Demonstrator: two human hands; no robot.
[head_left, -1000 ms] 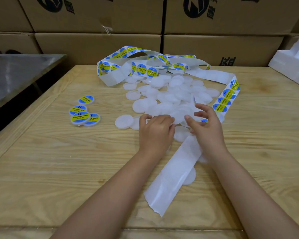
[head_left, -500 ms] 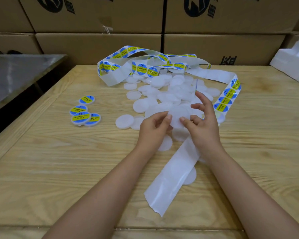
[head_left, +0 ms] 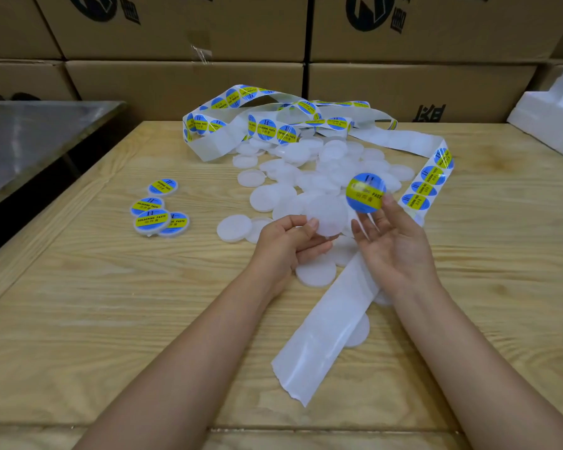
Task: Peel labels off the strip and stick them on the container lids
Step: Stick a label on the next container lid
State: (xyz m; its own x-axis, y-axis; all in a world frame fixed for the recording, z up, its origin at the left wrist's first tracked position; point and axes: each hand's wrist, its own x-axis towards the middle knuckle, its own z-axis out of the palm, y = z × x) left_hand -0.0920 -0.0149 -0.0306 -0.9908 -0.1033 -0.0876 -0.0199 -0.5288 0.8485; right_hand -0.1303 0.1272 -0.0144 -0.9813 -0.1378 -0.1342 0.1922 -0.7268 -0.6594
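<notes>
My left hand (head_left: pixel 286 245) pinches a blank white lid (head_left: pixel 327 216) by its edge, just above the table. My right hand (head_left: pixel 394 245) is palm up beside it, and a round blue and yellow label (head_left: pixel 366 192) hangs from its fingertip, right of and above the lid. The label strip (head_left: pixel 429 186) loops from the back of the table round to the right. Its empty white backing (head_left: pixel 322 336) runs under my right hand toward the front. A pile of blank lids (head_left: pixel 306 177) lies behind my hands. Several labelled lids (head_left: pixel 156 216) sit at the left.
The wooden table (head_left: pixel 111 319) has a raised edge at the left. Cardboard boxes (head_left: pixel 182 82) are stacked along the back. A metal surface (head_left: pixel 30 141) stands to the left and white foam blocks (head_left: pixel 553 115) at the right.
My left hand has lifted a blank lid from the pile. My right hand has come off the strip with a label and turned palm up, raising it.
</notes>
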